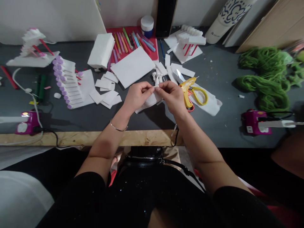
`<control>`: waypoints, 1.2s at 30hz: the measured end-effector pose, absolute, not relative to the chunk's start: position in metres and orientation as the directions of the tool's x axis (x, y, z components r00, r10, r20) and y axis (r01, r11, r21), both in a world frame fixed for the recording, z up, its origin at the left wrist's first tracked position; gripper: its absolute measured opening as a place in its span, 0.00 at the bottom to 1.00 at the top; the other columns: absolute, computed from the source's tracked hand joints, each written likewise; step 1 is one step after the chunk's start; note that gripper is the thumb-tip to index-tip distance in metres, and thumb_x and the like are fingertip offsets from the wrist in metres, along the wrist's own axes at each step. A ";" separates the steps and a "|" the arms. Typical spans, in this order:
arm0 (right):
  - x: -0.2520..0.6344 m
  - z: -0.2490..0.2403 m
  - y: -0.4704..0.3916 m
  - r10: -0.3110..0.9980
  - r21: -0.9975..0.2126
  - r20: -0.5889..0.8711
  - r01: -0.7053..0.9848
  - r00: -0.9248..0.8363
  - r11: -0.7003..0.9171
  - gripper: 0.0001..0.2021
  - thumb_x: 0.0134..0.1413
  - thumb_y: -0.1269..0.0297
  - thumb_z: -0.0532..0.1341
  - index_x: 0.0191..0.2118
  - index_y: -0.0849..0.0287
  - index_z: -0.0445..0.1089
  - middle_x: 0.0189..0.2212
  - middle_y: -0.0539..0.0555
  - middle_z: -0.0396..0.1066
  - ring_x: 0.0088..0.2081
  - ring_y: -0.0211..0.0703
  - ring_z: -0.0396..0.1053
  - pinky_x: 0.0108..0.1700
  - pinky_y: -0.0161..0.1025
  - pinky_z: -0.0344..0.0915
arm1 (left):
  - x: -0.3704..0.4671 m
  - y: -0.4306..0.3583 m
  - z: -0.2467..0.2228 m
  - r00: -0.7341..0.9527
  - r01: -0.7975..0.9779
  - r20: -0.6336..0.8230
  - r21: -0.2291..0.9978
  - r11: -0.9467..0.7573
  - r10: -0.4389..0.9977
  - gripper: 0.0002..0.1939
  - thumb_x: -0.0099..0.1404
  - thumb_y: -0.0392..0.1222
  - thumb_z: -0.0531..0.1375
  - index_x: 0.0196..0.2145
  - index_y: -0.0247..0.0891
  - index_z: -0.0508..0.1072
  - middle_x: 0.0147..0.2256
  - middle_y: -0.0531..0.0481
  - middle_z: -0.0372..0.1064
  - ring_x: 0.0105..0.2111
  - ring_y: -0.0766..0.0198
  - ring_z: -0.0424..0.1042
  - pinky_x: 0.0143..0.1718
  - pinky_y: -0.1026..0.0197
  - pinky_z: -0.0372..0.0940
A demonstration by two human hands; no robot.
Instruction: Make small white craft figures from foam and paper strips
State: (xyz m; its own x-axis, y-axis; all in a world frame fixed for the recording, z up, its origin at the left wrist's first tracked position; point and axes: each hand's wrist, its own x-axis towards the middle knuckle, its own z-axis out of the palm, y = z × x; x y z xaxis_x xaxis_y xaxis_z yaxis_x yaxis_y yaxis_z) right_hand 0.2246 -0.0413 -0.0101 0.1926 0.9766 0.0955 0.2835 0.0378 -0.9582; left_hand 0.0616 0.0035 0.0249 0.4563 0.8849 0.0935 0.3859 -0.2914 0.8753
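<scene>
Both hands meet over the middle of the grey table. Thumb and fingers of my left hand [140, 95] pinch the upper edge of a thin white sheet [149, 102], which looks like tissue or paper. On the same edge, the fingertips of my right hand [171, 94] are closed from the other side. Just beyond my fingertips stand small twisted white pieces [157, 77]. Against my right hand lie a yellow glue gun [187, 84] and scissors [201, 96] with yellow handles, partly overlapping. My fingers hide the part of the sheet between them.
White foam cards [108, 83] and a larger white board [133, 67] lie left of my hands. Several markers [122, 44] rest behind them. White models with red posts [190, 41] stand at the back. Green yarn [266, 69] and purple plug adapters [256, 122] are toward the sides.
</scene>
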 end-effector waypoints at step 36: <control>0.235 -0.001 -0.057 0.884 -0.781 0.446 0.543 0.140 0.308 0.12 0.68 0.57 0.59 0.46 0.53 0.79 0.37 0.53 0.77 0.38 0.42 0.72 0.45 0.46 0.72 | 0.061 -0.004 0.004 0.420 0.303 0.344 0.819 -0.487 0.840 0.25 0.75 0.62 0.54 0.40 0.38 0.79 0.25 0.53 0.69 0.23 0.67 0.65 0.26 0.64 0.59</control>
